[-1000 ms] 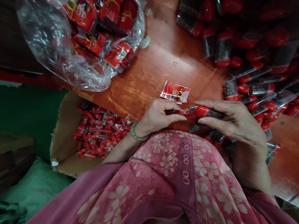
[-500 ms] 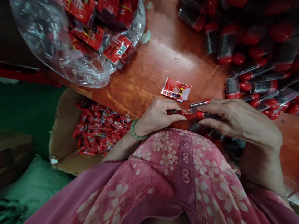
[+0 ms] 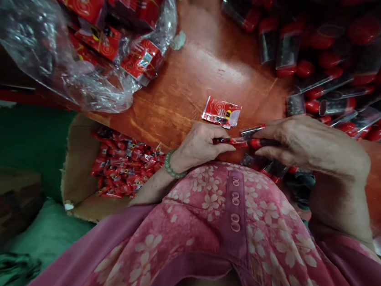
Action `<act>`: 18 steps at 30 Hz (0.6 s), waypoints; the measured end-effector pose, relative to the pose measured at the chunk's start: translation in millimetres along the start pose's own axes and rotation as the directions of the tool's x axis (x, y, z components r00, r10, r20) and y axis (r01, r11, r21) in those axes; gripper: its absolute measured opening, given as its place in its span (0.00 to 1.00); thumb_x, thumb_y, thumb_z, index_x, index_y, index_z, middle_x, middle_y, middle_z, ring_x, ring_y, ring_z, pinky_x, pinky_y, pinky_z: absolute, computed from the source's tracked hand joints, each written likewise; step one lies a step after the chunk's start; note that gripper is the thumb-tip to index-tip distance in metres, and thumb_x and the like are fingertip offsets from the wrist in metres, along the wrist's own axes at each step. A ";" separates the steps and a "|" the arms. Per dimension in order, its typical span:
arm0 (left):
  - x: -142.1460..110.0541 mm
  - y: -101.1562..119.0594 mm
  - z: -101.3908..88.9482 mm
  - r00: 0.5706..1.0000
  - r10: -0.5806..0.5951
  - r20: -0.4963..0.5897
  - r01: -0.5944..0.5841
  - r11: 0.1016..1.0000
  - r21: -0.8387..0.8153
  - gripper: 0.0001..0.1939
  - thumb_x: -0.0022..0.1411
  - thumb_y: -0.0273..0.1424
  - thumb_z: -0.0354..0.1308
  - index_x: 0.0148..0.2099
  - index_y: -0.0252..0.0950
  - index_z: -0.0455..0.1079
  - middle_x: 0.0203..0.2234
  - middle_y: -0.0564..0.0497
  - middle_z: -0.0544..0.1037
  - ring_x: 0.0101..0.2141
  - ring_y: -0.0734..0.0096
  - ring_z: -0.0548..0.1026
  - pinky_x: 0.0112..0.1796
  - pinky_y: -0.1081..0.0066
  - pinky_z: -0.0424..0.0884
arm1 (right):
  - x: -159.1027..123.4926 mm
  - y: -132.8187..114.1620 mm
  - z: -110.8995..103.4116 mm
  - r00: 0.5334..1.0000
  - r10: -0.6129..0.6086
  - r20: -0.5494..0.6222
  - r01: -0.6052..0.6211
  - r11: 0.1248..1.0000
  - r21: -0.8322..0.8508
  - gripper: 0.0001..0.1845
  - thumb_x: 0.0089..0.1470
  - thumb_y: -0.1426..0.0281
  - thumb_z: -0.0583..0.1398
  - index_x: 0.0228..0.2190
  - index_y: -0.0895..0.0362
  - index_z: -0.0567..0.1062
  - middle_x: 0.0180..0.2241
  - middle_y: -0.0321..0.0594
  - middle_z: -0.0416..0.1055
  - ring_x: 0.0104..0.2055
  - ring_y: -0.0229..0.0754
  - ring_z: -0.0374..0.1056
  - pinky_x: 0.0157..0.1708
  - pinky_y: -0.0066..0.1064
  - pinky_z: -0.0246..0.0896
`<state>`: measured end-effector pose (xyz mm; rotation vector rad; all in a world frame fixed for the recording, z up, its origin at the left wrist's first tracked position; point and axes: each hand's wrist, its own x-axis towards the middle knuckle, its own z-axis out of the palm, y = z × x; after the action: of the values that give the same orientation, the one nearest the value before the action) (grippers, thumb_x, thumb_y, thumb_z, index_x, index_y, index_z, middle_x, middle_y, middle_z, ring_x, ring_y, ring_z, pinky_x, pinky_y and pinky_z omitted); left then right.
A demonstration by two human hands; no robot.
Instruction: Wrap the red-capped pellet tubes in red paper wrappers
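Observation:
Close to my body, over the near edge of the orange-brown table [image 3: 198, 75], both hands meet on one item. My left hand [image 3: 199, 146] pinches a flat red printed sleeve [image 3: 229, 141] by its left end. My right hand [image 3: 309, 143] is closed over a red-capped tube [image 3: 262, 143] whose red end enters the sleeve. A single flat red sleeve [image 3: 222, 112] lies on the table just beyond my left thumb. More tubes [image 3: 266, 167] lie under my right hand.
A clear plastic bag [image 3: 68, 37] of bundled red sleeves lies at the far left. A heap of red-capped tubes [image 3: 327, 57] fills the far right. Below the table's left edge stands a cardboard box [image 3: 81, 167] holding several finished red packets [image 3: 122, 163].
My hands stayed joined on the tube and sleeve. The right hand has drawn in over the tube, so less of its red cap shows, and the view has tilted slightly.

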<state>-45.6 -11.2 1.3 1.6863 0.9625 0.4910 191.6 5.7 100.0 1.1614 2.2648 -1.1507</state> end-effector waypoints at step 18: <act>4.5 -8.1 1.9 0.991 0.042 0.129 -0.025 0.991 -0.129 0.10 0.59 0.36 0.69 0.34 0.33 0.81 0.26 0.49 0.83 0.26 0.74 0.75 0.31 0.73 0.68 | 7.4 -6.1 -10.6 0.981 0.038 0.191 -0.036 0.999 -0.015 0.12 0.64 0.64 0.58 0.40 0.56 0.80 0.29 0.37 0.77 0.28 0.38 0.69 0.29 0.31 0.52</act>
<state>-44.4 -8.1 -7.5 1.6011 0.7916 0.4481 182.8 15.9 105.1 1.0367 2.0936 -1.1799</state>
